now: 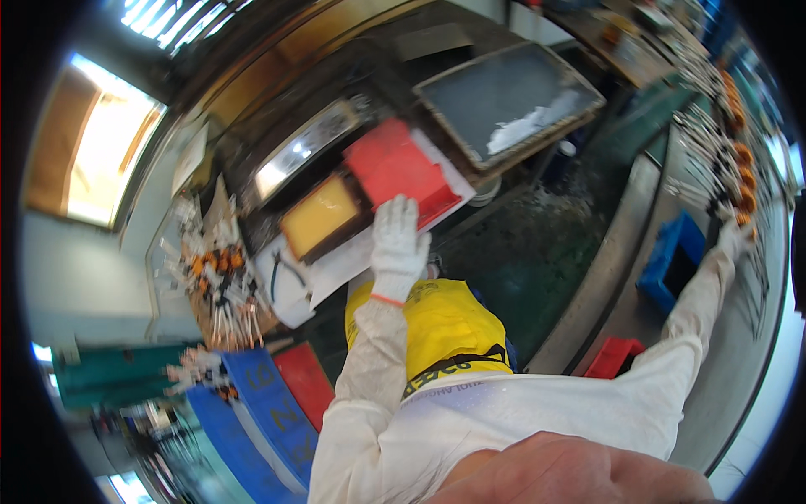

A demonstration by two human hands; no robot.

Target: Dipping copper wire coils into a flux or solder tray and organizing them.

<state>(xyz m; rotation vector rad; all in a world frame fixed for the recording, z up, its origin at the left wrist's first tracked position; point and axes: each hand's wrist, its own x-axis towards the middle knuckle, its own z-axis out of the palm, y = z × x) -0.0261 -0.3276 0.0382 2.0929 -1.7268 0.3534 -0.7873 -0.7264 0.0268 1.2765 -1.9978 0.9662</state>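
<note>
My left hand (399,245), in a white glove with an orange cuff edge, is open with its fingers stretched out. It lies over the near edge of a red flat sheet or pad (399,168). Left of it is a dark-framed tray (321,217) with a smooth yellow filling. My right hand (734,237), also gloved, reaches far out to the right. It is beside a row of orange coil-like parts (744,178) with pale leads (697,134). Blur hides its fingers and whatever they may hold.
Pliers (290,275) lie on white paper at the bench's left. Behind stand a shiny metal box (306,147) and a grey shallow tray (512,101) with white residue. More orange parts (220,273) pile up at left. Blue bins (269,403) and a blue crate (672,256) flank me.
</note>
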